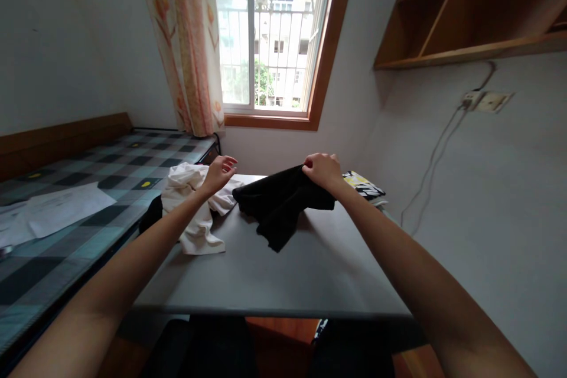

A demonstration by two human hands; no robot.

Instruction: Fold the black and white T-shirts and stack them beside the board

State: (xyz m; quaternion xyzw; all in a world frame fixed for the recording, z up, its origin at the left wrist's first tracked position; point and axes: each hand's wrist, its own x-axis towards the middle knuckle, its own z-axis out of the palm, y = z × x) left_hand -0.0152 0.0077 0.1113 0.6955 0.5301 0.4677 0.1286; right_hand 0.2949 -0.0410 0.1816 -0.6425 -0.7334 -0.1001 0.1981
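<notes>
A black garment hangs from my right hand, whose fingers pinch its upper edge. Its lower folds reach down to the grey table; I cannot tell what kind of clothing it is. My left hand is raised left of the black cloth, fingers apart and holding nothing. Beneath and beside that hand lies a crumpled white garment, partly hidden by my left forearm. Some dark cloth shows at the white garment's left side.
A folded black, white and yellow patterned cloth lies at the table's far right. Left of the table is a bed with a checked cover and paper sheets. A wall shelf and a socket with cables are on the right.
</notes>
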